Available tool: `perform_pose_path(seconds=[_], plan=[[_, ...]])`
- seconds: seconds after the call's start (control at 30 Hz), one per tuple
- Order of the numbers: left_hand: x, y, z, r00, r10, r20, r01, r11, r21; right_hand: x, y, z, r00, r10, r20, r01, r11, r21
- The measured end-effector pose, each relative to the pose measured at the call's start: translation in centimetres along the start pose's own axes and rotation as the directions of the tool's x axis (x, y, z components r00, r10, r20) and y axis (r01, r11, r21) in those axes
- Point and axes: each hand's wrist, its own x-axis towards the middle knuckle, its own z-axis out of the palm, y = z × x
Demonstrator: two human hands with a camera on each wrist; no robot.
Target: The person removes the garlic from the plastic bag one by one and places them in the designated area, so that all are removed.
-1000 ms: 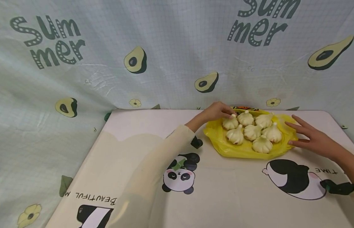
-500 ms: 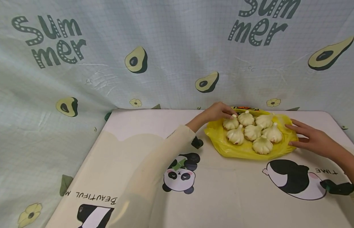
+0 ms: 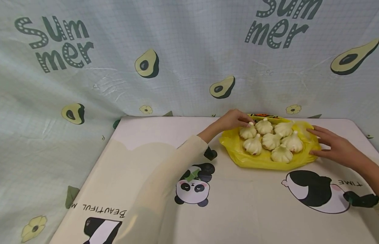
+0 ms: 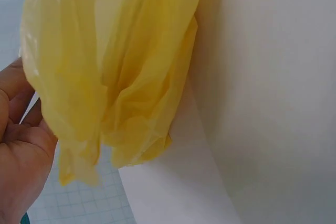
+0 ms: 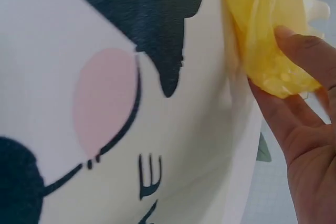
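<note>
Several garlic bulbs (image 3: 271,141) lie on a spread yellow plastic bag (image 3: 253,163) at the table's far right. My left hand (image 3: 233,120) reaches to the leftmost garlic bulb (image 3: 247,133), its bent fingers pinching near the neck. In the left wrist view, the bag (image 4: 142,77) covers most of the fingers of that hand (image 4: 23,150). My right hand (image 3: 339,145) is at the bag's right side, fingers spread against it. The right wrist view shows the thumb of this hand (image 5: 310,145) in front of the yellow plastic (image 5: 273,66) and other fingers partly behind it.
The bag stands close to the table's back edge, below a pale hanging cloth (image 3: 183,61) printed with avocados. Flat panda pictures decorate the tablecloth (image 3: 235,203). My left sleeve (image 3: 165,179) crosses the middle of the table.
My right hand has moved slightly left, and its spread fingers now lie on the bag's right edge. The left hand keeps its place at the leftmost garlic bulb.
</note>
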Motion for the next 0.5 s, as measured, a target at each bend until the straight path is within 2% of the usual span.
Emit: perform_pose_path(seconds=[0.13,0.2,0.5], plan=[[-0.4,0.2,-0.3,1.000,0.015,-0.017,-0.015,0.999,0.041,-0.3,-0.1,0.2,0.994,-0.068,-0.084,0.065,0.997,-0.043],[-0.7,0.3,-0.6,0.999,0.019,-0.026,-0.018,0.999,0.046,-0.4,-0.2,0.1,0.991,-0.087,-0.100,0.082,0.995,-0.054],[-2.0,0.2,-1.6,0.998,0.012,-0.057,-0.011,1.000,0.026,-0.2,-0.1,0.1,0.998,-0.058,-0.025,0.056,0.995,-0.081]])
